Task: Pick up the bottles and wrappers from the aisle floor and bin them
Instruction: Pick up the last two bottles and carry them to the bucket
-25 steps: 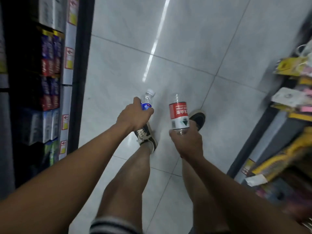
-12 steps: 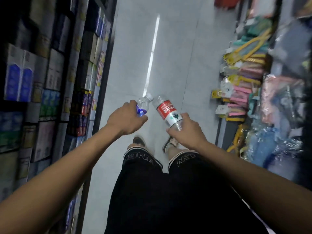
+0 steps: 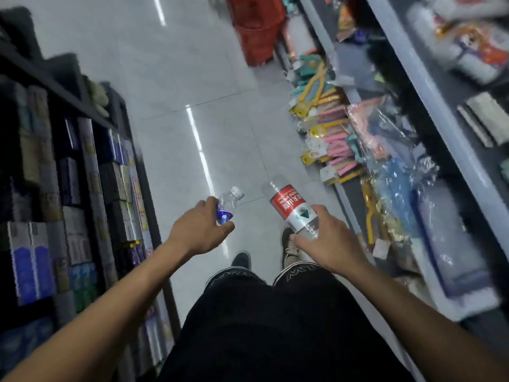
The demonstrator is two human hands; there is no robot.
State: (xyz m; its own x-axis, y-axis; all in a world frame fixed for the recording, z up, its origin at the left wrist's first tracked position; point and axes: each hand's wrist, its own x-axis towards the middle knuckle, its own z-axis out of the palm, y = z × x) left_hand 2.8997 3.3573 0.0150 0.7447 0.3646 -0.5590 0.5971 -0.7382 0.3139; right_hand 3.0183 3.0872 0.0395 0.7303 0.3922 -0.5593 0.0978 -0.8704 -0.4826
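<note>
Since half a second ago the view has lifted further along the aisle: the red basket [image 3: 254, 28] at the far end now shows in full, the shelves on both sides reach deeper, and both hands have kept their grip, with the bottles a little further apart than before. The floor [image 3: 176, 86] is pale glossy tile crossed by thin grout lines, with a bright ceiling-light streak running along it towards the person's dark shoes [image 3: 287, 245]. Left of that streak stands a dark shelf [image 3: 82, 194] packed with small boxes; right of it hang bagged goods and yellow-and-pink carded items [image 3: 327, 139], blurred by motion, so their kind is hard to make out. The left hand [image 3: 199, 230] has its fingers curled round the lower body of a small clear bottle with a blue label [image 3: 227, 204]; its long axis slants up and to the right, white cap pointing away from the person. The right hand [image 3: 327, 239] wraps the end of a larger clear bottle with a red-and-white label [image 3: 292, 208], which slants up and to the left, its free end towards the streak; which end the cap sits on I cannot tell. Both bottles are held in the air above the floor, just ahead of the black shorts [image 3: 275, 326].
</note>
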